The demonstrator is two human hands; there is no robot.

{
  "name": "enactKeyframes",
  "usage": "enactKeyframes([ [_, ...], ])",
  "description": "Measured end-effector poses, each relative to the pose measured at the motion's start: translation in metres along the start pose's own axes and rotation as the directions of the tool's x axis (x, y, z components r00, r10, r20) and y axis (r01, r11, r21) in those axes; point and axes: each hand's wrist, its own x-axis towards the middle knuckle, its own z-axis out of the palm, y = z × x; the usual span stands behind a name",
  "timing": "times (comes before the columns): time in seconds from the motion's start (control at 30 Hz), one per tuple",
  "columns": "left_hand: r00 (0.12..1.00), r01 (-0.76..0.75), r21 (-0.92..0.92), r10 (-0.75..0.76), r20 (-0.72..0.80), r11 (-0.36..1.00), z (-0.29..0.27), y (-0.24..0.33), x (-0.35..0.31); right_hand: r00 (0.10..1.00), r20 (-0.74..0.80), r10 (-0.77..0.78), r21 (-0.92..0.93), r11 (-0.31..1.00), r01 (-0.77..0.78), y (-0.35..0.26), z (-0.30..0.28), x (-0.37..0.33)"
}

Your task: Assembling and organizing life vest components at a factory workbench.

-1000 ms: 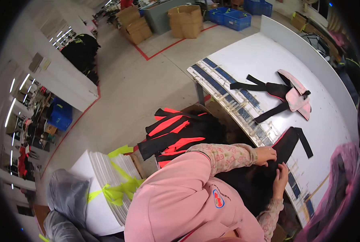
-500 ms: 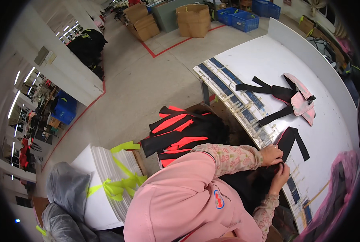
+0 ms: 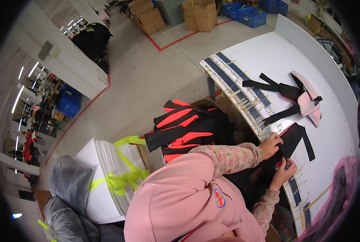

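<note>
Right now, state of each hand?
Left hand: closed on the black fabric piece.
Right hand: curled at that piece's near end; what it grips can't be told.

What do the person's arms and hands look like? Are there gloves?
No gloves: the left hand and right hand are bare. The left sleeve and right sleeve are pale beige-pink with a pink pattern, reaching to about the wrists. Above the left one is a plain pink top.

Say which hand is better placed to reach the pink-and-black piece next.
Left hand, probably: it's nearer the pink-and-black piece; the right hand is farther. Both touch black fabric.
</note>
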Motion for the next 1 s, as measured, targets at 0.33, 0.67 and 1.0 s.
enactKeyframes([
  [0.33,0.969,-0.193,0.055,0.182,0.167,0.98,0.011,-0.013,-0.017,0.875,0.221,0.431,0.638,0.614,-0.464,0.025,0.016,0.005],
  [0.67,0.969,0.238,-0.374,-0.244,0.034,0.896,0.026,-0.044,-0.006,0.906,0.309,0.289,0.661,0.62,-0.423,-0.007,0.018,-0.002],
  [1.0,0.607,0.648,-0.71,-0.377,0.7,-0.275,-0.003,0.035,0.006,0.947,0.157,0.281,0.562,0.763,-0.32,-0.005,0.0,0.004],
])
